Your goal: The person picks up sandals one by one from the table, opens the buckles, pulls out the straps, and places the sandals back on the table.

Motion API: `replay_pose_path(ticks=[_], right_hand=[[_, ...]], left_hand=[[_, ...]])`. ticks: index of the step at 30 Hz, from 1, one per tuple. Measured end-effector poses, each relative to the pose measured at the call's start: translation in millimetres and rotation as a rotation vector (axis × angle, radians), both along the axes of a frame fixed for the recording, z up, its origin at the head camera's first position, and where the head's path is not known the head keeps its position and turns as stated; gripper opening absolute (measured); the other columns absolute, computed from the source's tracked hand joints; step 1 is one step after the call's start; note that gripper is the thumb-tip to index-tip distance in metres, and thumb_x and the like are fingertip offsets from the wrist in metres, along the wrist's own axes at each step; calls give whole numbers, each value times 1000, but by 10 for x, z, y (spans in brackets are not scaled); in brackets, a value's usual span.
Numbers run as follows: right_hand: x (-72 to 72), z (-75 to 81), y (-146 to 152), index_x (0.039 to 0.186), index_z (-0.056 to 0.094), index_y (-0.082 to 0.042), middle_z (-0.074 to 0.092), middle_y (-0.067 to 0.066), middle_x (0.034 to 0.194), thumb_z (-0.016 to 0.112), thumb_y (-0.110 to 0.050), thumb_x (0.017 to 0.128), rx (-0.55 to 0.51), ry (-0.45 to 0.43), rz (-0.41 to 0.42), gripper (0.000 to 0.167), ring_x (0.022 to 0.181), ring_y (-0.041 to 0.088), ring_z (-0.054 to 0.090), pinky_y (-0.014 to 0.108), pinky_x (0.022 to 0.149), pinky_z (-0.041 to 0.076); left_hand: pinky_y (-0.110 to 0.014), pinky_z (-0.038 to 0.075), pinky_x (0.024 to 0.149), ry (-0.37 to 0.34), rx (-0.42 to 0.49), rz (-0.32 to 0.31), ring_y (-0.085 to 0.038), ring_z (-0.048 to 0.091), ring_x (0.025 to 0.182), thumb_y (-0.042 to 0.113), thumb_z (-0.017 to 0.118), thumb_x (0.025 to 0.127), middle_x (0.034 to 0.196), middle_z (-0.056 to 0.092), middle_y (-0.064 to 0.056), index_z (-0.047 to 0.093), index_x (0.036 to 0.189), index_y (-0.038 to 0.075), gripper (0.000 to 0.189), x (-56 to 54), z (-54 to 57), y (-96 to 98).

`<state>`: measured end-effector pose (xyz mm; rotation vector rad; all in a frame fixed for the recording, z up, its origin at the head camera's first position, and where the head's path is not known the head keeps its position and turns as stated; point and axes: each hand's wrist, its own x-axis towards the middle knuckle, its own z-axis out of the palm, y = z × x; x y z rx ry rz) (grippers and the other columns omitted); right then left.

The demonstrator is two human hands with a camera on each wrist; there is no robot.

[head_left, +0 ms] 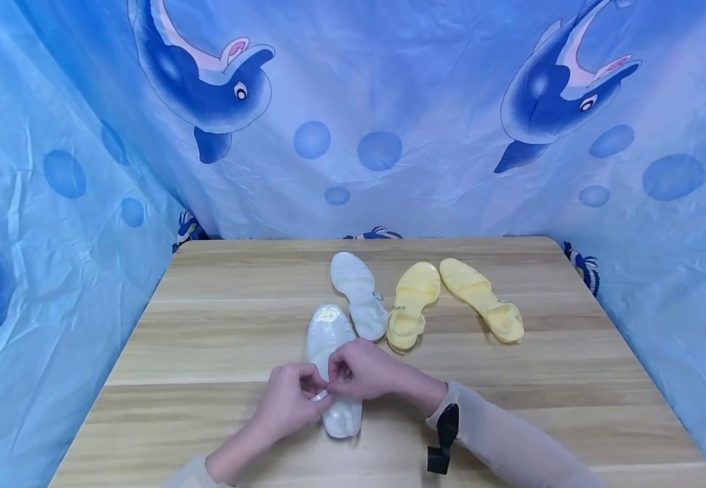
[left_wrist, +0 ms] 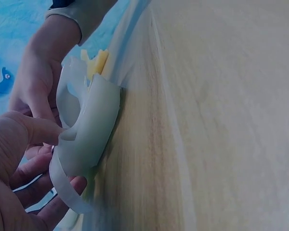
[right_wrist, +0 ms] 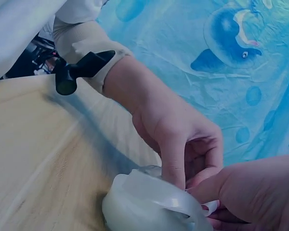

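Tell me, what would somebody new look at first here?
Probably the two big blue cartoon dolphins high on the shiny blue curtain behind the light wood-grain table. Next, perhaps, the glossy white plastic sandal near the table's middle, where the left hand and right hand pinch its strap. Farther back lie a second white plastic sandal and, to its right, two pale yellow plastic sandals.

My left hand (head_left: 288, 400) and right hand (head_left: 366, 369) partly hide the nearer white sandal (head_left: 329, 337). The head view's lower edge crops my left sleeve (head_left: 197, 476).
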<state>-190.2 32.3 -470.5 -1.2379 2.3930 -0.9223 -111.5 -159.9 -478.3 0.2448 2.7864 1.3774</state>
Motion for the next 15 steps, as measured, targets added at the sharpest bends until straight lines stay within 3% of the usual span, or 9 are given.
replay_pose_path(ticks=[15], right_hand=[[-7,-77,132,88,70,-20,69,-13,85,79,-18,96,-86,-57,69,12,82,-5,59,14,79,54]], left_hand=[[-18,59,66,23,-36,4,1,64,69,8,91,73,73,69,7,69,72,17,24,30,14,4]])
